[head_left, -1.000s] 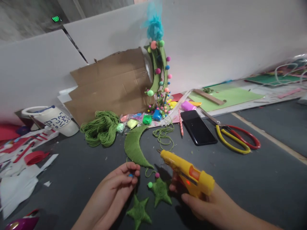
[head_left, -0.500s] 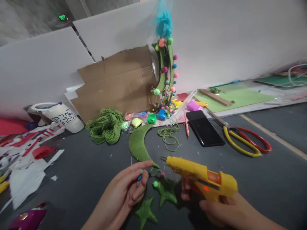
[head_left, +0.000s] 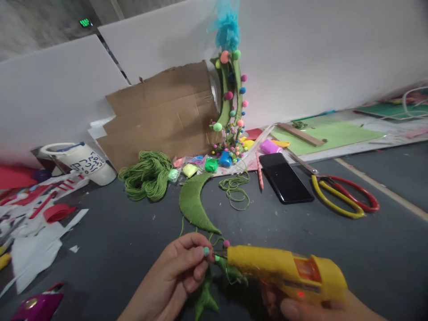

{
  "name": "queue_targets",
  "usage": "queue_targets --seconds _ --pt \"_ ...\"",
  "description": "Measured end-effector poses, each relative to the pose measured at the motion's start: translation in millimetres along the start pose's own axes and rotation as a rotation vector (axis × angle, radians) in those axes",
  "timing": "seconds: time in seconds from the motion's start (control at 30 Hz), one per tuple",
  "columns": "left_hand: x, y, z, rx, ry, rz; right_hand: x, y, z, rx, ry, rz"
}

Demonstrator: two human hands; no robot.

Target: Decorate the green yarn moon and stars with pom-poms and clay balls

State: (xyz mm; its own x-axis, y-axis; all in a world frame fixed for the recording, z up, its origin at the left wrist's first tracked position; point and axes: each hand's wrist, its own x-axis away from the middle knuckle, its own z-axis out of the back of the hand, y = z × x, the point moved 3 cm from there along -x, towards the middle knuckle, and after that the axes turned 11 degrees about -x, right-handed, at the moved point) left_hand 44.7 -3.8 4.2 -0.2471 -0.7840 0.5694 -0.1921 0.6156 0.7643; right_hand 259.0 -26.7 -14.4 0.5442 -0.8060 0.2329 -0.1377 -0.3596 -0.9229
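My left hand (head_left: 182,272) pinches a small teal ball (head_left: 206,251) between thumb and forefinger. In my right hand (head_left: 310,307) is a yellow glue gun (head_left: 284,272), its red light on. The gun's metal nozzle (head_left: 220,253) meets the left fingertips, right beside the ball; whether it touches cannot be made out. Beyond the hands lies a green crescent moon (head_left: 194,203) with thin yarn trailing from it. Below the nozzle are green stars (head_left: 206,301), partly hidden by the hands and gun. A pink ball (head_left: 226,244) sits just above the nozzle.
A green yarn bundle (head_left: 147,176), a phone (head_left: 286,178) and red-yellow scissors (head_left: 337,194) lie farther back. A ball-covered green decoration (head_left: 234,102) stands by cardboard (head_left: 160,116). Paper scraps (head_left: 36,249) and a white cup (head_left: 90,165) are at left, with a purple object (head_left: 38,307) in front.
The glue gun has moved down and its nozzle has come left to my left fingertips. My left hand has shifted its grip, raising the teal ball toward the nozzle.
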Motion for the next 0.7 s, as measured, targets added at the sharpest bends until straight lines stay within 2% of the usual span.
queue_targets --seconds 0.13,0.4,0.7 --pt "-0.1 -1.9 1.9 0.009 0.046 0.023 -0.8 5.3 1.0 -0.022 -0.004 0.036" --pt "-1.6 -2.9 1.3 0.005 -0.03 -0.006 -3.0 -1.8 -0.4 -0.017 -0.001 0.032" --pt "-0.9 -2.2 -2.2 0.007 -0.029 0.014 0.4 1.5 -1.6 -0.029 0.01 0.034"
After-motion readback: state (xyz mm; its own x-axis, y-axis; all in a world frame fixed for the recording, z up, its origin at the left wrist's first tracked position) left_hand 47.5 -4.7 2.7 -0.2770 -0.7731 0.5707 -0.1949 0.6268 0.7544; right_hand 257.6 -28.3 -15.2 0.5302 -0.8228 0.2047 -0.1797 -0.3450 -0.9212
